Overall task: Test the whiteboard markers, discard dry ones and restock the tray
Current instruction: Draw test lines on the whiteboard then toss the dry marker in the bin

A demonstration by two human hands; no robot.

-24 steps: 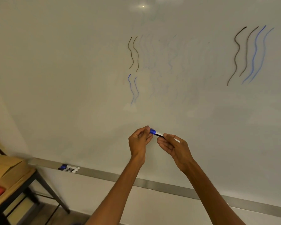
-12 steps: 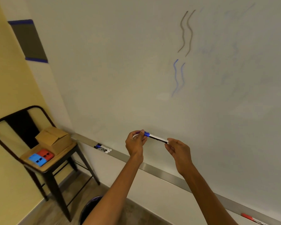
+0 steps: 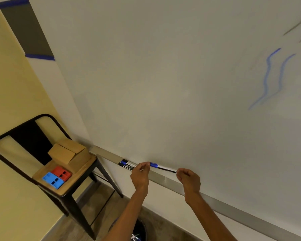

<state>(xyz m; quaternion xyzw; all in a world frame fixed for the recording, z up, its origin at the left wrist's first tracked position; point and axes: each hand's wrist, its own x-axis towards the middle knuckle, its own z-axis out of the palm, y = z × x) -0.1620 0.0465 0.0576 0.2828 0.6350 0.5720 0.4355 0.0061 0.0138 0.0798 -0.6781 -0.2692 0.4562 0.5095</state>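
A blue-capped whiteboard marker (image 3: 162, 168) lies level between my two hands, just above the metal tray (image 3: 167, 181) under the whiteboard (image 3: 163, 84). My left hand (image 3: 140, 174) pinches its capped end. My right hand (image 3: 188, 180) pinches the other end. A few capped markers (image 3: 127, 165) lie in the tray just left of my left hand. Blue wavy test lines (image 3: 273, 79) and dark test lines (image 3: 299, 25) mark the board at upper right.
A black metal chair (image 3: 33, 136) stands at the left with a cardboard box (image 3: 69, 153), a red block (image 3: 61, 173) and a blue block (image 3: 52, 180) on its seat. A dark bin (image 3: 139, 232) holding markers sits on the floor below my arms.
My view has swung left and down along the board. Both hands have carried the marker down and left to just above the tray, next to the markers lying there.
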